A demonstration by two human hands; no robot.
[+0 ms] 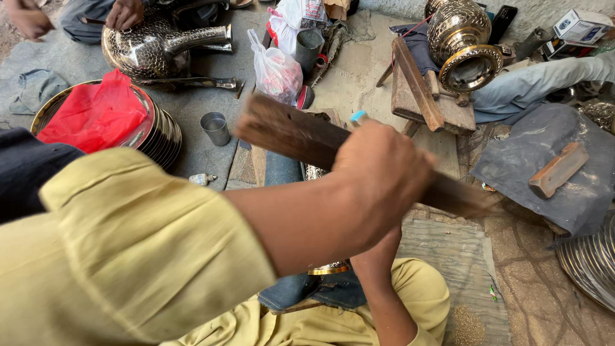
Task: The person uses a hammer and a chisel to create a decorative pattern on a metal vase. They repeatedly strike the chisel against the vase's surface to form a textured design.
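Wooden bat (301, 138) held in left hand (378, 176), crossing above right forearm (378, 288). Stack of trays (160, 138) far left, cloth bundle (96, 115) on it. Small cup (216, 128) just right of stack. Wooden block (558, 170) on mat (544, 160), right. Engraved vessel (462, 45) behind, on stand (423, 96).

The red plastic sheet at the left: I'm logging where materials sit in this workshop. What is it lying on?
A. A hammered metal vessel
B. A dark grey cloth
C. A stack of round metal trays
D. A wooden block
C: the red plastic sheet lies across the top of a stack of round metal trays, whose layered shiny rims show along its right side.
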